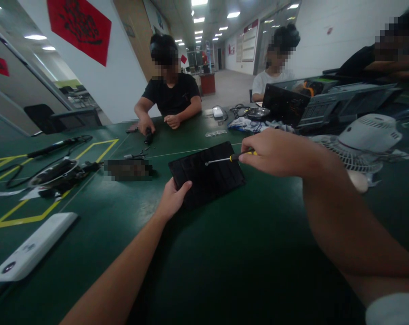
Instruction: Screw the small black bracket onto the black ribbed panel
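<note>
A flat black rectangular panel [204, 180] is tilted above the green table, its exact kind unclear. My left hand [175, 196] grips its lower left edge, thumb on the face and fingers hidden behind. In my right hand [275, 151] is a screwdriver [226, 159] with a yellow and black handle, closed in the fingers. Its metal shaft points left across the panel. Near the tip shows a small pale round spot; whether it is a screw or part of the panel I cannot tell.
Opposite sits a person in black [172, 97] holding a dark tool. A white fan part [369, 131] and a metal computer case [346, 101] stand at right. Dark cabled parts [60, 174] and a white elongated device [35, 246] lie at left on the green table [258, 262].
</note>
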`<state>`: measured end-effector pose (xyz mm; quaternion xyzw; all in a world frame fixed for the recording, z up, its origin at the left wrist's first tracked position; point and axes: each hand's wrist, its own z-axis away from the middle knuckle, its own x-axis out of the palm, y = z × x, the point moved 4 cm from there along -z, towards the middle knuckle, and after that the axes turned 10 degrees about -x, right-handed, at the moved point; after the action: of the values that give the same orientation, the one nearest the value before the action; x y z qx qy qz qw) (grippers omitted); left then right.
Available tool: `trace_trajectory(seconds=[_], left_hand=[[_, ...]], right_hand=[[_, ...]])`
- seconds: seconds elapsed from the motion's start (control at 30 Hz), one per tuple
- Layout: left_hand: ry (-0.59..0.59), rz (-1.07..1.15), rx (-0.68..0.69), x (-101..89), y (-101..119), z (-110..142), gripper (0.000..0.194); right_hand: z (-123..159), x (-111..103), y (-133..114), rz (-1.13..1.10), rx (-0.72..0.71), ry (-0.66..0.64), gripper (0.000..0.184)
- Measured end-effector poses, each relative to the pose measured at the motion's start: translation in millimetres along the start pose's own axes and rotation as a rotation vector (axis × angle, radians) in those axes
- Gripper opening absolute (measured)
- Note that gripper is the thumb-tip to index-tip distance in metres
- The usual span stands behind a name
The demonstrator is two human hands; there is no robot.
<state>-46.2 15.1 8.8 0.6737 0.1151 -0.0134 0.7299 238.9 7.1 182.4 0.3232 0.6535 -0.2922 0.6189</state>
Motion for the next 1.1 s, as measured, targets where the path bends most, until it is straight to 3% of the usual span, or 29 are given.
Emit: trace_trajectory(seconds=[1.1], left_hand=[[0.004,-0.013,-0.024,-0.8,-1.9,-0.1,0.053]], right_hand=[[-9.5,15.6,3.5,-0.056,0.006,-0.056,0.049]])
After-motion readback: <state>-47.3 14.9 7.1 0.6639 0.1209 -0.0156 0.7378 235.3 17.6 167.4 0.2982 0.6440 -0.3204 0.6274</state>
